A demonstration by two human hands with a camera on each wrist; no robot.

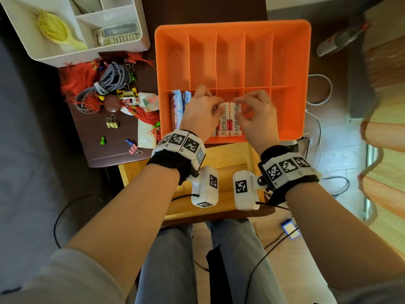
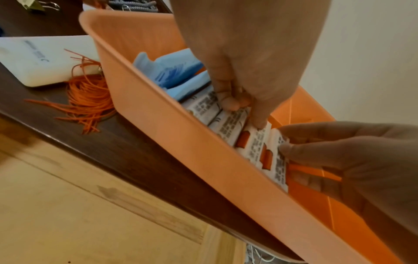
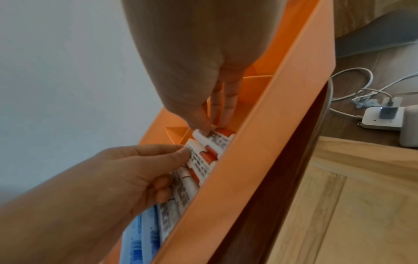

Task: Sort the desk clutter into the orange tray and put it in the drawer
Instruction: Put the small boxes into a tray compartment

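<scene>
Both hands, left (image 1: 200,110) and right (image 1: 255,113), pinch white tissue packs (image 1: 229,119) upright, packing them tightly into the orange tray (image 1: 232,26)

The divided orange plastic tray (image 1: 291,62) looked smooth and matt. The white tissue packets with orange print (image 1: 230,119) I touched were in glossy, crinkly film, like the blue packets (image 1: 177,106) beside them. At the left of the frame, the dark brown wooden desk (image 1: 103,150) showed a soft sheen under silky red thread tassels (image 1: 144,116) and a braided grey cloth cord (image 1: 114,77).
</scene>
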